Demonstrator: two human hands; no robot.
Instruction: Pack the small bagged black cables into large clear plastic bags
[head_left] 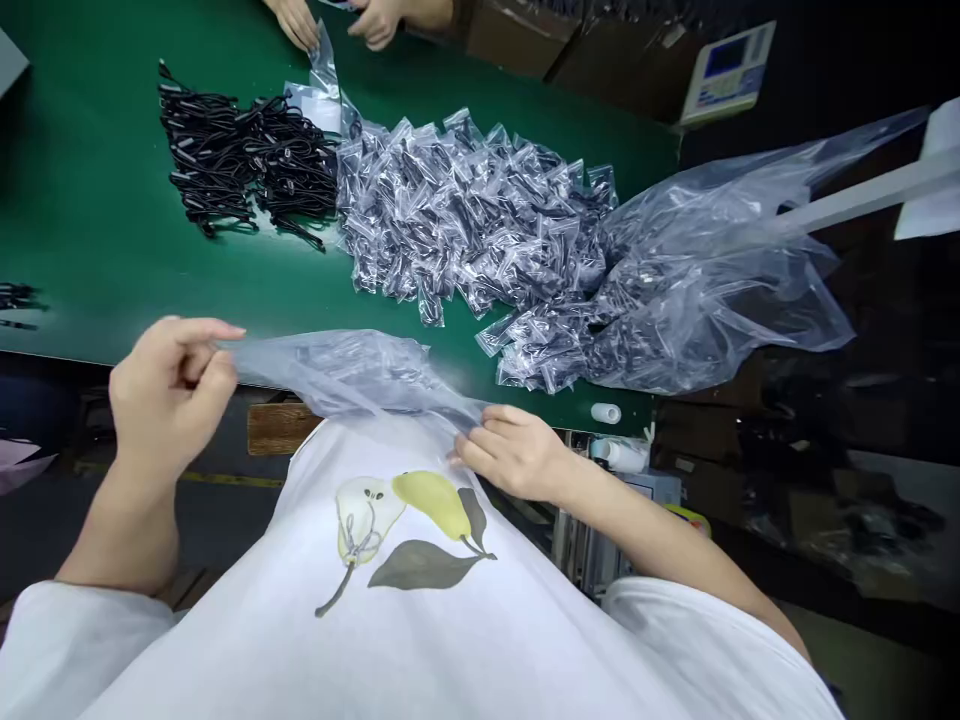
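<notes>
A crumpled clear plastic bag (341, 370) stretches between my two hands, just in front of my chest at the near edge of the green table (90, 200). My left hand (171, 390) pinches the bag's left end between thumb and fingers. My right hand (511, 452) grips the bag's right end with its fingers curled over the film. Beyond them lies a heap of small clear bags (465, 215), each holding a black cable.
A pile of loose black cables (244, 160) lies at the far left. A large clear plastic sack (720, 270) spills off the table's right side. Another person's hands (337, 20) work a small bag at the far edge. A scale (727, 75) sits at the back right.
</notes>
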